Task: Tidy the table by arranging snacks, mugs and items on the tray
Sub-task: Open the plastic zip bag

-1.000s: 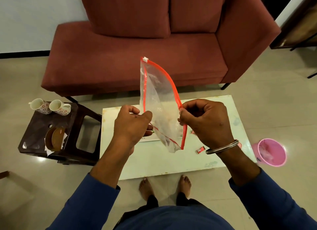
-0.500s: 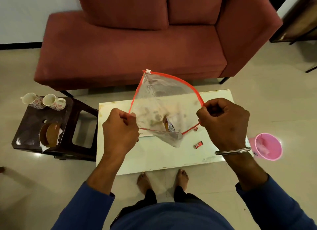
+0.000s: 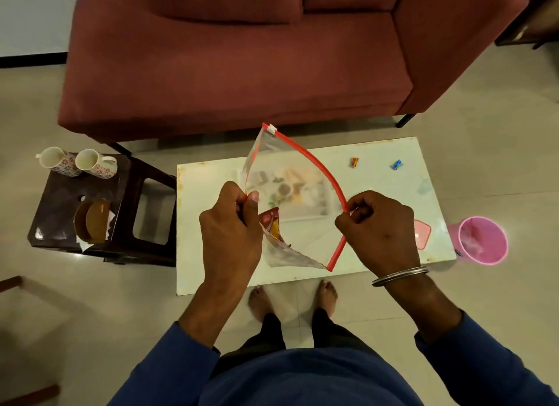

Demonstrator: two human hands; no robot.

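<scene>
You hold a clear bag [image 3: 290, 169] with both hands, up over the tabletop [image 3: 378, 175]. Your left hand [image 3: 231, 233] is closed tight on the bag's left edge. Your right hand [image 3: 378, 230] is closed tight on the red zip strip [image 3: 320, 168] at the right edge. The strip bends in a curve from the top corner, past your right hand, down to the low corner between your hands. A small white slider [image 3: 272, 128] sits at the top corner, above your hands.

Inside the bag, just right of your left hand, is a red and yellow snack packet [image 3: 270, 224]. Through the clear bag you can see a tray [image 3: 314, 206] with blurry things on it, lying on the tabletop between your hands.

Two small wrapped sweets, an orange one [image 3: 354, 161] and a blue one [image 3: 397, 164], lie on the tabletop above your right hand. A pink thing [image 3: 423, 234] lies on the tabletop just right of your right hand. A pink bin [image 3: 481, 240] stands on the floor farther right.

Far left of your left hand, a dark stool [image 3: 60, 200] holds two mugs [image 3: 78, 163] side by side and brown plates [image 3: 92, 221].
</scene>
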